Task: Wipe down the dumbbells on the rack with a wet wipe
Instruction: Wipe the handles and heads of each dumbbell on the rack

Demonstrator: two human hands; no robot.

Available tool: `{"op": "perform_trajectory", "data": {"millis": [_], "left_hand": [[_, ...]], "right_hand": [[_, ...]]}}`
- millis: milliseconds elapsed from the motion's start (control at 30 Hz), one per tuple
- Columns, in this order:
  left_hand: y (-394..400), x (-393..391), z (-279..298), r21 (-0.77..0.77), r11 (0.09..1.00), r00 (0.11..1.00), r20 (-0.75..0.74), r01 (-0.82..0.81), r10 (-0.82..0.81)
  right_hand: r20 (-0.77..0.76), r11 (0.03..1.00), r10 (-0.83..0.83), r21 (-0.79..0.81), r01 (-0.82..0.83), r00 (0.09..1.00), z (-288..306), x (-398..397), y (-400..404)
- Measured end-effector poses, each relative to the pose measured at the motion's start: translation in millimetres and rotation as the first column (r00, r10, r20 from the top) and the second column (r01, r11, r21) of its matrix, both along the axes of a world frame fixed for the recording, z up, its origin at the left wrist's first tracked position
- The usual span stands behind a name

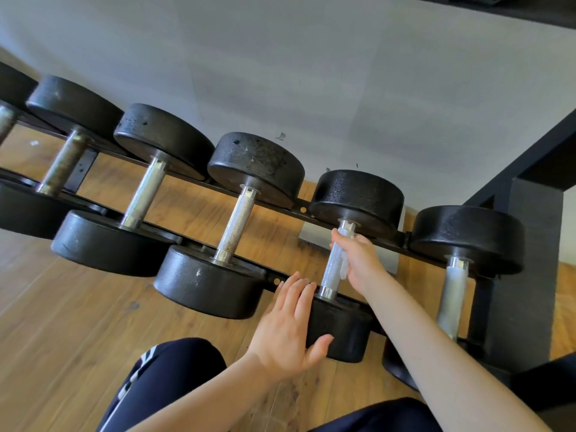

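Right hand (358,263) — wet wipe (343,266) mostly hidden

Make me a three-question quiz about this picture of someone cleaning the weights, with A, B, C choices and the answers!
1. Where is the wet wipe?
A. On the floor
B. Pressed to a dumbbell handle by the right hand
C. Draped over the rack's end post

2. What colour are the dumbbell heads?
A. Black
B. Red
C. Yellow

3. What is the left hand doing?
A. Hanging in the air
B. Gripping a handle
C. Resting flat on a dumbbell head

Answers:
1 B: the white wet wipe sits between the right hand and the knurled handle of the second dumbbell from the right.
2 A: every head on the rack is black, like the near head.
3 C: the left hand lies with straight fingers on that near head, thumb along its side.
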State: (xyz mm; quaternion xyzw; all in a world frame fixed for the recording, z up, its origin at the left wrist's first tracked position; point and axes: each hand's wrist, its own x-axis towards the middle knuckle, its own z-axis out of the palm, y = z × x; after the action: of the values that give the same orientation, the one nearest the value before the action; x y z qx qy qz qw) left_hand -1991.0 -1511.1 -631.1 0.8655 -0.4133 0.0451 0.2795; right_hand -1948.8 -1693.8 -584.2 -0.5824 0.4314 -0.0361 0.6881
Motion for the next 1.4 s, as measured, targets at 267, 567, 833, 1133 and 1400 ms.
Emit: {"op": "perform_trajectory", "data": {"millis": [267, 567, 833, 1133, 1400], "left_hand": [[-0.6, -0.2, -0.4, -0.004, 1.000, 1.000, 0.002, -0.012, 0.012], [-0.3, -0.1, -2.8, -0.010, 1.000, 1.000, 0.025, -0.012, 0.012], [-2.3, 1.9, -3.7, -0.099, 0.995, 0.999, -0.022, 0.031, -0.034], [-3.1, -0.6, -5.6, -0.163, 0.987, 0.998, -0.063, 0.012, -0.023], [-5.2, 2.8, -10.8, -0.230, 0.973, 1.000, -0.012, -0.006, 0.003]], "right_hand": [[-0.159, 0.964, 0.240, -0.072, -0.254, 0.958, -11.8, -25.3, 4.8], [0.017, 0.985, 0.168, -0.038, -0.167, 0.986, -8.1, -27.9, 6.5], [0.108, 0.990, 0.128, -0.081, -0.119, 0.986, -6.8, -11.2, -4.7], [0.130, 0.937, 0.337, -0.138, -0.320, 0.932, -20.5, -31.0, -2.9], [0.138, 0.940, 0.339, -0.014, -0.340, 0.931, -19.7, -42.1, -2.7]]}}
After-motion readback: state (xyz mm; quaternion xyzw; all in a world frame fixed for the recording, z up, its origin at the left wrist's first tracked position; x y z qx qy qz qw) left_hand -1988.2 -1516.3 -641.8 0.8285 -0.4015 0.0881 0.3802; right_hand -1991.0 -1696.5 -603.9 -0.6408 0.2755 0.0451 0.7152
